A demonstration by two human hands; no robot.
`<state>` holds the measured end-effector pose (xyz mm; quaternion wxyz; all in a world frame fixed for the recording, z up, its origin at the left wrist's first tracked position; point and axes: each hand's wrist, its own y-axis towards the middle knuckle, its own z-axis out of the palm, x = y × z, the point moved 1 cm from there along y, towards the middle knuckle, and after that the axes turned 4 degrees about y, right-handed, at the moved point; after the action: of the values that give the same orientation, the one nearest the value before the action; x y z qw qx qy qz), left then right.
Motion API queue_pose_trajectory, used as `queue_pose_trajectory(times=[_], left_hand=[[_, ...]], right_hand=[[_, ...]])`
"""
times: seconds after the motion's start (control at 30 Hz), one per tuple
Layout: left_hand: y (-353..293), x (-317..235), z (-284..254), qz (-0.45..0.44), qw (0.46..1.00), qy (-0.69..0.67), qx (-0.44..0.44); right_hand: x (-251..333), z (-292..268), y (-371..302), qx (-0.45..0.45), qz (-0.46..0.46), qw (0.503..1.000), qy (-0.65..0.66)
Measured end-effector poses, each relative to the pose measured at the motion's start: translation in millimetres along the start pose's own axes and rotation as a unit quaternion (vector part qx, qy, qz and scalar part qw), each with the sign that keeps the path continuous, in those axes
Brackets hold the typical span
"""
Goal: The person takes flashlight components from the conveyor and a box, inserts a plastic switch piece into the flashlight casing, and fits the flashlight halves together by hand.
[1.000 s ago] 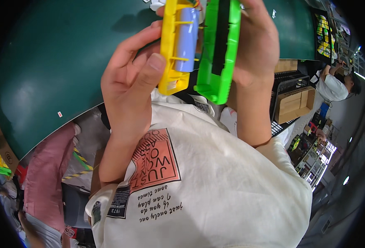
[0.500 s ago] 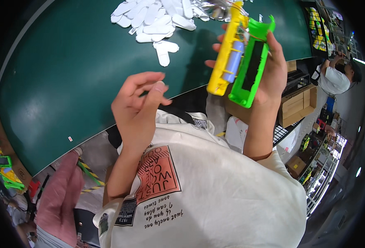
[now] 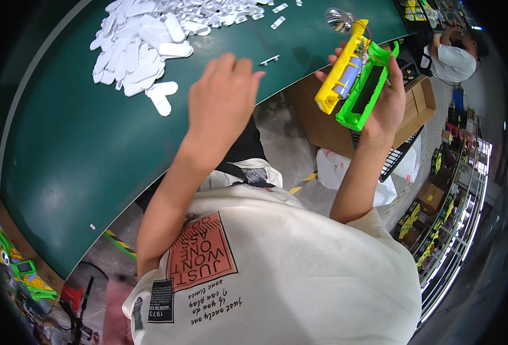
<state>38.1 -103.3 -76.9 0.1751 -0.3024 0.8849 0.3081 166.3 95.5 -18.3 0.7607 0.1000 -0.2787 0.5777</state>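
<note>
My right hand is gripping a yellow and green plastic housing upright at the edge of the green table, its long axis tilting up and away. My left hand, empty with fingers loosely together, is reaching over the table toward a small white strip lying just beyond its fingertips, the white pile farther left.

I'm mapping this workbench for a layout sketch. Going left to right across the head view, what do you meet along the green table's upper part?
Pile of white flat pieces → left hand → small white strip → yellow and green housing in the right hand.
</note>
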Motion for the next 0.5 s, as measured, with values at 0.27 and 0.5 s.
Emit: queue_pose_trajectory(times=[0.27,0.5], left_hand=[[19,-6,46,0.080,0.995,0.063,0.016],[-10,9,-48,-0.336,0.732,-0.579,0.130]], right_hand=[[-4,11,-12,-0.037,-0.014,0.999,0.006],[-23,24,5,0.007,0.034,0.999,0.035]])
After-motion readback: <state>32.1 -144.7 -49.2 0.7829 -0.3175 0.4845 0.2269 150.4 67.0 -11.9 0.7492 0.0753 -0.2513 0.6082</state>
